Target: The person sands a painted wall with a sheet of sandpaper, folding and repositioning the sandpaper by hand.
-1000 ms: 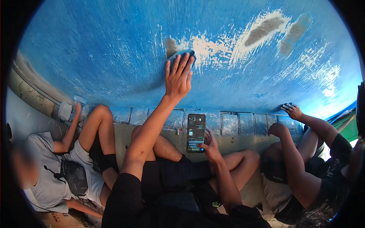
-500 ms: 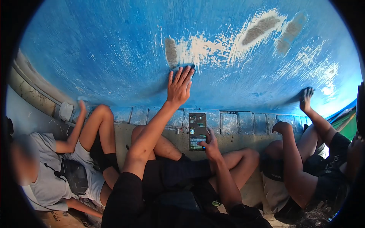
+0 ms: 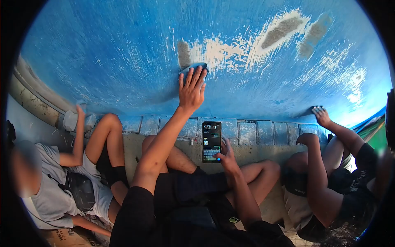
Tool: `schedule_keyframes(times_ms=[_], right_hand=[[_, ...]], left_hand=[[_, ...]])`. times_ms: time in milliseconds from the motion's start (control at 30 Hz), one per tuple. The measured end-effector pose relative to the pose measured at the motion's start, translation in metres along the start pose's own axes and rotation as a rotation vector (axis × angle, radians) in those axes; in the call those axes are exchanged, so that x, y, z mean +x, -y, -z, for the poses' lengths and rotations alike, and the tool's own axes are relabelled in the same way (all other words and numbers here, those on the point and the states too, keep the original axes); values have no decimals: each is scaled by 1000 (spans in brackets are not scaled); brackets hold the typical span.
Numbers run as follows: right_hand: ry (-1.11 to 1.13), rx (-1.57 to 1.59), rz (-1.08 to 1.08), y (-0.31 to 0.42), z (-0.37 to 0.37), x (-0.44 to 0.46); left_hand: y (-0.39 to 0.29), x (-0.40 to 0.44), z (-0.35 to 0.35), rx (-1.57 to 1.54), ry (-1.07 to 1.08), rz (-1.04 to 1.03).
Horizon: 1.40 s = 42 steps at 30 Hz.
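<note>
My left hand (image 3: 191, 90) lies nearly flat on the blue painted wall (image 3: 123, 53), fingers stretched upward. Under its fingertips it presses a dark bluish sheet of sandpaper (image 3: 187, 70), mostly covered by the hand. Just above the sheet is a grey bare patch (image 3: 183, 51) beside white scraped paint (image 3: 224, 49). Lower down, my right hand (image 3: 228, 155) grips a smartphone (image 3: 211, 142) upright from its right side. The thumb rests over the on-screen keyboard, with a chat-like screen above it.
To the left, a person in a grey shirt (image 3: 51, 164) has a blurred hand (image 3: 80, 109) against the wall. On the right, another person's hand (image 3: 321, 116) presses a dark pad there. Bluish blocks (image 3: 247, 132) line the wall's foot. My bent knees are between them.
My left hand and the sandpaper have slid slightly left and up. The phone has shifted a little left. The right person's hand moved down and left; the left person's moved left.
</note>
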State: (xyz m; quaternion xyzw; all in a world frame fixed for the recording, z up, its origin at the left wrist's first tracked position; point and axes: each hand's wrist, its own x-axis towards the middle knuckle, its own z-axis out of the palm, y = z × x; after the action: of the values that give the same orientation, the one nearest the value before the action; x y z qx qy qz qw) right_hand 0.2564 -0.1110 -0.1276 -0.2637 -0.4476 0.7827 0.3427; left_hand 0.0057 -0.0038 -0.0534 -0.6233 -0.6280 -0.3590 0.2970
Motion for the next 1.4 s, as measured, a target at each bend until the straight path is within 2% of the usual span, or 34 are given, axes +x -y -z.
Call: schedule_keyframes(times_ms=[67, 167, 267, 367, 467, 500, 567, 733, 800, 900, 1000, 1067, 1100, 1200, 1267, 1400], right_hand=[[62, 171, -42, 0, 3, -1], [123, 250, -3, 2, -1, 1], [90, 238, -38, 12, -10, 0], [100, 121, -3, 5, -5, 2], [98, 48, 44, 7, -6, 3], [96, 46, 44, 7, -6, 1], [52, 74, -14, 4, -5, -1], [52, 124, -17, -5, 0, 2], [31, 194, -54, -5, 1, 3], [28, 369, -81, -3, 1, 5], [40, 202, -47, -5, -3, 4], [-6, -171, 45, -6, -3, 1], [-8, -171, 44, -5, -3, -1], [-3, -151, 36, -1, -1, 0], [-15, 187, -67, -5, 6, 4], [33, 251, -71, -1, -2, 1]], left_hand=[[6, -3, 0, 6, 25, -8], [2, 30, 23, -10, 3, -1], [-7, 77, 48, -37, -105, 33], [-12, 70, 39, -80, -184, 72], [-5, 16, 8, -33, -10, 61], [-3, -4, 0, -36, -11, 62], [1, -30, -9, -51, 115, 46], [0, 1, 7, -24, 96, 53], [-5, 27, 16, -46, -47, 49], [-15, 57, 30, -67, -141, 99], [-11, 45, 22, -56, -69, 85], [-9, 29, 14, -36, -46, 79], [-8, 19, 12, -30, -11, 79], [2, -14, 0, -20, 26, 81], [7, -25, -2, -10, 55, 84], [7, 2, 10, 1, 36, 52]])
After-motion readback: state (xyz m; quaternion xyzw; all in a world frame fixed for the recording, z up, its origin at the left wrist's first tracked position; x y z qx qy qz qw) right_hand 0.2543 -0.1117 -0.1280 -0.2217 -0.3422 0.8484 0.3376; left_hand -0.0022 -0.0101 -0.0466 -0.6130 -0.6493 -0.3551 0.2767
